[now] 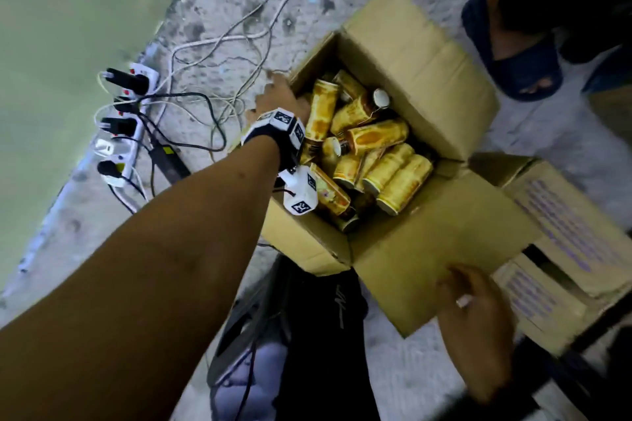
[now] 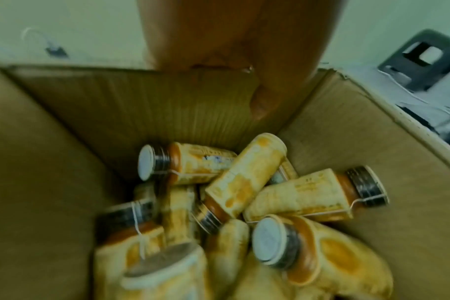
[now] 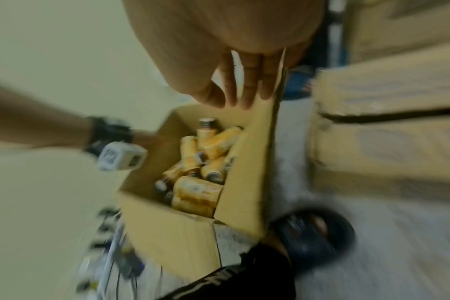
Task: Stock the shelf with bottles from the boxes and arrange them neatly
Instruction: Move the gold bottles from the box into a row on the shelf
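An open cardboard box (image 1: 403, 55) stands on the floor, holding several yellow-labelled bottles (image 1: 376, 137) that lie jumbled on their sides. My left hand (image 1: 278, 92) grips the top edge of the box's left wall. In the left wrist view its thumb (image 2: 260, 101) reaches down inside the box (image 2: 64, 162), above the bottles (image 2: 247, 182). My right hand (image 1: 475, 314) rests on the near right flap (image 1: 427, 249). In the right wrist view its straight fingers (image 3: 244, 89) press against that flap (image 3: 247, 182), with bottles (image 3: 195, 194) below. Neither hand holds a bottle.
Power strips with plugs and tangled cables (image 1: 126, 123) lie on the concrete floor left of the box, by a green wall (image 1: 51, 44). More cardboard boxes (image 1: 561, 232) sit on a low rack at the right. A foot in a blue sandal (image 1: 516, 61) stands beyond the box.
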`<state>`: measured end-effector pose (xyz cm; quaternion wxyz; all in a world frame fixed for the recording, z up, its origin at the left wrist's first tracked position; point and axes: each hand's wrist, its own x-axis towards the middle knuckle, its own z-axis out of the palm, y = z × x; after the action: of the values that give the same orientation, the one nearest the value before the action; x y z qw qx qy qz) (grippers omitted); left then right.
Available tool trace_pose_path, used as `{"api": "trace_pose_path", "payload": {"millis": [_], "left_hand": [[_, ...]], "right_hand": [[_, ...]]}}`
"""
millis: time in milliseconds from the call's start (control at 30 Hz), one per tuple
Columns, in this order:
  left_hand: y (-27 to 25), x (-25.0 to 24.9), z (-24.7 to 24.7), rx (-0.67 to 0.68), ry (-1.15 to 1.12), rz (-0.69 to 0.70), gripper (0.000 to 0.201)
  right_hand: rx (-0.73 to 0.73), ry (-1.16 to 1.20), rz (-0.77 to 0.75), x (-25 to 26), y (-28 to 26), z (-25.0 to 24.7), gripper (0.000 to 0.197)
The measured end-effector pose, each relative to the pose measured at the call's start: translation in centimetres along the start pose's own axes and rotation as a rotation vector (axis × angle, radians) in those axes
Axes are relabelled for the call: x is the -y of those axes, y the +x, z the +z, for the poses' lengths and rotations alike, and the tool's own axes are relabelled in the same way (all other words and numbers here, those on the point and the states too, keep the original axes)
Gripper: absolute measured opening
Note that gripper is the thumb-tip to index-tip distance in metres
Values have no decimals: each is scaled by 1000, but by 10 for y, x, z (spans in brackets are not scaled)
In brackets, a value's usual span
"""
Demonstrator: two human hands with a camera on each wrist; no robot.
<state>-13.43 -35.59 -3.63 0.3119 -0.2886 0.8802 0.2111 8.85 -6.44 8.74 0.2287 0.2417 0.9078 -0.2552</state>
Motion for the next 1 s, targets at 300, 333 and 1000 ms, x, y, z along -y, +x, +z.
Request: {"api": "trace_pose_path", "payload": {"millis": [300, 333, 1000], "left_hand": [[12, 5, 11, -139, -88, 0, 71], [13, 1, 7, -130, -71, -10, 70], [-108, -60, -62, 71, 553, 384, 9]], "right_hand": [[347, 250, 801, 54, 109, 92, 104], [330, 191, 791, 55, 114, 99, 90], [-39, 439, 521, -26, 15, 18, 25]]}}
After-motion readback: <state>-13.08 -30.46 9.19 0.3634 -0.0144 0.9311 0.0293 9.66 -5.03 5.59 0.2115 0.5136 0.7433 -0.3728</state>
